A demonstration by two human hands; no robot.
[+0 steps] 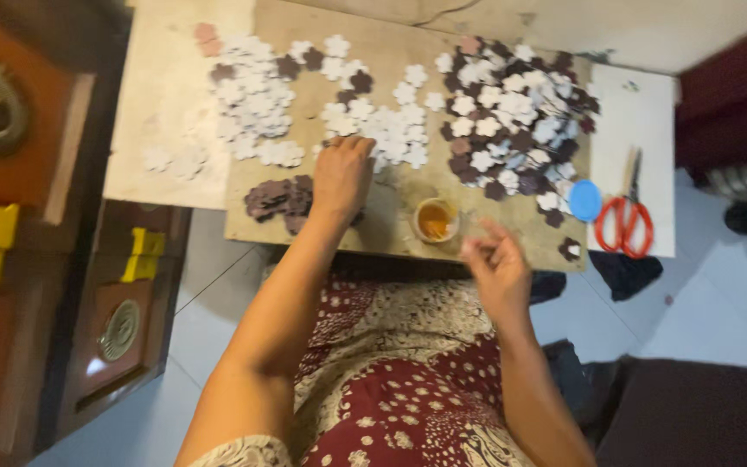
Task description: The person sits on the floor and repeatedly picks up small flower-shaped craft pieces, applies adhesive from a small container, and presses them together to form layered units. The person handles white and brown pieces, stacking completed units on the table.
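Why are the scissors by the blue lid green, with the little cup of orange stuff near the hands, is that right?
Not quite: the scissors have red handles, not green. The head view shows them beside the blue lid. The little cup of orange liquid does sit between the left hand and right hand.

Matt paper flower cut-outs [391, 130] are spread over a rough, bare wooden board [391, 233]. Right of the board, scissors [624, 220] with glossy red plastic handles are seen beside a smooth blue plastic lid [584, 200].

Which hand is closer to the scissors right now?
Right. The right hand hovers just left of the scissors; the left hand rests far across the board among the paper flowers.
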